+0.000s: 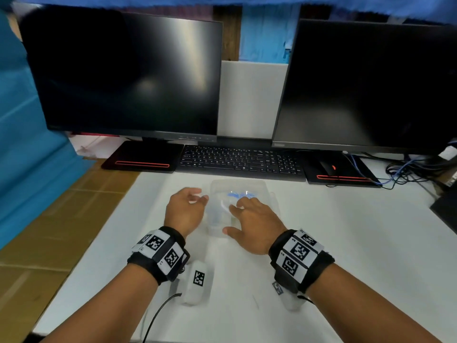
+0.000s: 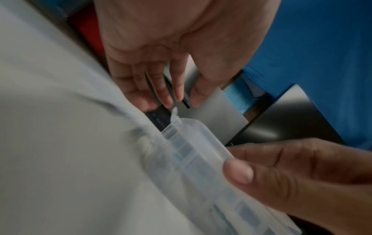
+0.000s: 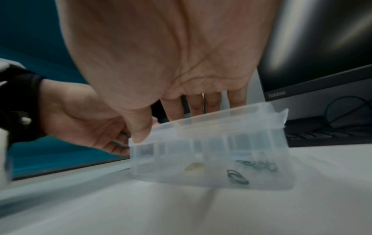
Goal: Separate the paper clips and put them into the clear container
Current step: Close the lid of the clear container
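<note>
A clear compartment container [image 1: 257,186] lies on the white table [image 1: 346,243] in front of the keyboard, its lid down or nearly down. Dark paper clips [image 3: 237,176] and a second clump [image 3: 259,165] lie inside it; blue clips [image 1: 241,194] show through the far end. My right hand [image 1: 244,214] lies over the lid, thumb [image 3: 141,133] pressing the near left corner and fingers straight across the top. My left hand [image 1: 197,198] sits at the container's left side with relaxed fingers [image 2: 167,98] next to the latch tab [image 2: 174,114]. Whether it holds any clip is unclear.
A black keyboard [image 1: 239,159] lies just behind the container, between two dark monitors [image 1: 128,75] [image 1: 371,82]. A mouse [image 1: 329,168] and tangled cables [image 1: 408,169] are at the back right. Brown cardboard [image 1: 61,219] and blue cloth [image 1: 29,157] border the table's left edge.
</note>
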